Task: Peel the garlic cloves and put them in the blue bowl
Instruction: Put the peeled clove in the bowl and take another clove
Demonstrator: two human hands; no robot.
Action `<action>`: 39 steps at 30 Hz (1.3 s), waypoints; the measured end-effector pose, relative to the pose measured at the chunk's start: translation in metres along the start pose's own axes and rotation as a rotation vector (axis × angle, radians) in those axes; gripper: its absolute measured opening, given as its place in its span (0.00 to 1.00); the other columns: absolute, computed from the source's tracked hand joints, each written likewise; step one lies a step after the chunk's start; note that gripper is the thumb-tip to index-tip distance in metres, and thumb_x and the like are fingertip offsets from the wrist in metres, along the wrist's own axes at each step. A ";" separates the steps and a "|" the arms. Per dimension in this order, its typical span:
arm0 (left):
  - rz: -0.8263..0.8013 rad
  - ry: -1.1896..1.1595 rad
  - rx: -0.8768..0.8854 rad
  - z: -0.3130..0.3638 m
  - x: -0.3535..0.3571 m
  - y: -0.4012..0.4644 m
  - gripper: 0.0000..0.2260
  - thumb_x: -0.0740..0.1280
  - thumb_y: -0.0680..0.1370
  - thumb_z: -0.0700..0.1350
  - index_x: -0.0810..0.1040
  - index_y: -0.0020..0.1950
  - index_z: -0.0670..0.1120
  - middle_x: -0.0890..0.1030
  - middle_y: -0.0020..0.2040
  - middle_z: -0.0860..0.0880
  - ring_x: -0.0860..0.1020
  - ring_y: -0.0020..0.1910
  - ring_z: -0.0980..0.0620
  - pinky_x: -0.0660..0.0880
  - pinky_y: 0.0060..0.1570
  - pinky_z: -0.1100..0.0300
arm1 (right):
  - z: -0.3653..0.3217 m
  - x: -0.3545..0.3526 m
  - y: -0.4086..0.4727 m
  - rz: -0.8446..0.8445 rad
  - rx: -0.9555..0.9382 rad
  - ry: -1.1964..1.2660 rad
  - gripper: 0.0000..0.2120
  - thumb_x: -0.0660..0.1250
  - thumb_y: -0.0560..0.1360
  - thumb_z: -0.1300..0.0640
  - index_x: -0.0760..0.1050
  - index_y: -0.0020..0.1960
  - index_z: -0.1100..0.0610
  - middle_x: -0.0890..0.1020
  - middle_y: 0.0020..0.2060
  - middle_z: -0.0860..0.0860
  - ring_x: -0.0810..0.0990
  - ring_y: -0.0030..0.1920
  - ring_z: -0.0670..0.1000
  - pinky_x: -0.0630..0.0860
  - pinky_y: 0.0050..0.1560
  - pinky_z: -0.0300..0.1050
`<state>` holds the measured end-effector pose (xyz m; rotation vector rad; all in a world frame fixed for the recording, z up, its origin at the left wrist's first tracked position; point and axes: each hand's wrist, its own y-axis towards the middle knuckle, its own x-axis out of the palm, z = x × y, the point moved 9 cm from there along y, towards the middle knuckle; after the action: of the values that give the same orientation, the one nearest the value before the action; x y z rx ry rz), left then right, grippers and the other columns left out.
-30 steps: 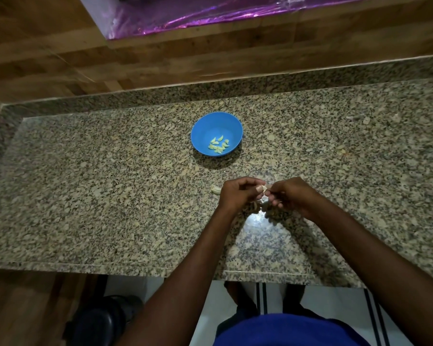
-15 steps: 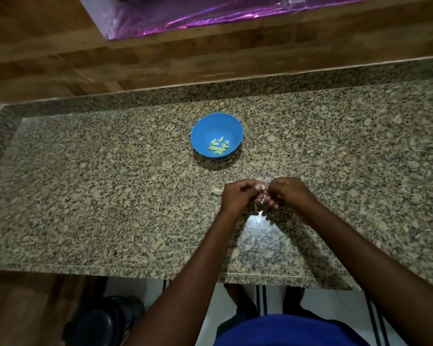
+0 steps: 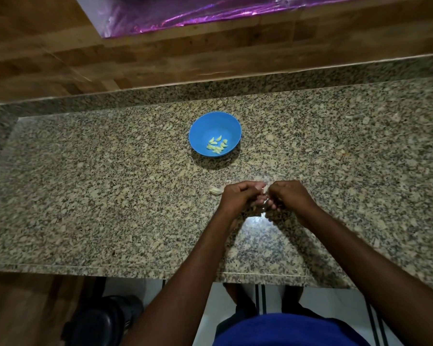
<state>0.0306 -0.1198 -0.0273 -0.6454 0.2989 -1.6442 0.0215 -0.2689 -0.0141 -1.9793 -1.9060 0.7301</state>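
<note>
The blue bowl (image 3: pixel 215 127) stands on the granite counter (image 3: pixel 85 196) and holds several peeled, pale yellow garlic cloves (image 3: pixel 217 146). Below it, my left hand (image 3: pixel 238 197) and my right hand (image 3: pixel 289 194) meet fingertip to fingertip, both with curled fingers pinching a small garlic clove (image 3: pixel 264 189) that is mostly hidden between them. An unpeeled clove (image 3: pixel 216 190) lies on the counter just left of my left hand.
Bits of pale garlic skin (image 3: pixel 256 208) lie on the counter under my hands. A wooden wall (image 3: pixel 60 58) rises behind the counter, with purple foil (image 3: pixel 198 11) at the top. The counter's front edge (image 3: pixel 110 268) runs below my forearms.
My hands have stayed together on the clove, with only small finger shifts. The bowl and the loose clove have not moved.
</note>
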 end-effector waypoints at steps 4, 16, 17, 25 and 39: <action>-0.016 0.081 0.009 -0.001 0.001 0.002 0.06 0.73 0.75 0.34 0.85 0.51 0.39 0.85 0.43 0.40 0.83 0.41 0.47 0.82 0.44 0.60 | 0.006 0.000 0.004 -0.010 0.023 -0.050 0.11 0.65 0.73 0.64 0.78 0.32 0.62 0.80 0.28 0.59 0.76 0.26 0.52 0.72 0.28 0.39; 0.035 0.323 0.080 -0.005 -0.014 0.007 0.09 0.64 0.79 0.29 0.82 0.56 0.32 0.81 0.43 0.32 0.76 0.32 0.47 0.79 0.38 0.55 | 0.005 -0.008 0.007 0.087 -0.169 -0.639 0.02 0.77 0.71 0.58 0.87 0.40 0.53 0.85 0.30 0.48 0.78 0.29 0.36 0.65 0.28 0.25; 0.035 0.345 0.099 -0.004 -0.014 0.008 0.10 0.64 0.79 0.28 0.83 0.55 0.34 0.81 0.43 0.30 0.76 0.33 0.47 0.80 0.39 0.53 | 0.005 -0.008 0.008 0.086 -0.174 -0.640 0.02 0.78 0.71 0.58 0.87 0.40 0.52 0.85 0.31 0.48 0.77 0.29 0.35 0.65 0.28 0.24; 0.117 0.651 0.228 0.006 -0.017 0.008 0.07 0.71 0.76 0.36 0.86 0.51 0.43 0.85 0.35 0.45 0.82 0.30 0.49 0.82 0.35 0.52 | -0.001 -0.005 0.002 0.071 -0.222 -0.671 0.07 0.75 0.72 0.58 0.83 0.36 0.49 0.78 0.23 0.41 0.76 0.25 0.33 0.67 0.28 0.27; 0.238 1.156 0.267 0.001 -0.016 -0.002 0.07 0.71 0.73 0.41 0.83 0.47 0.51 0.83 0.40 0.51 0.80 0.38 0.51 0.69 0.36 0.60 | -0.008 -0.008 -0.006 0.207 -0.252 -0.794 0.06 0.71 0.74 0.54 0.83 0.38 0.49 0.82 0.30 0.45 0.82 0.35 0.48 0.72 0.33 0.40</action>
<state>0.0303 -0.1035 -0.0289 0.5919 0.9154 -1.6236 0.0210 -0.2754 -0.0025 -2.2697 -2.3040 1.5915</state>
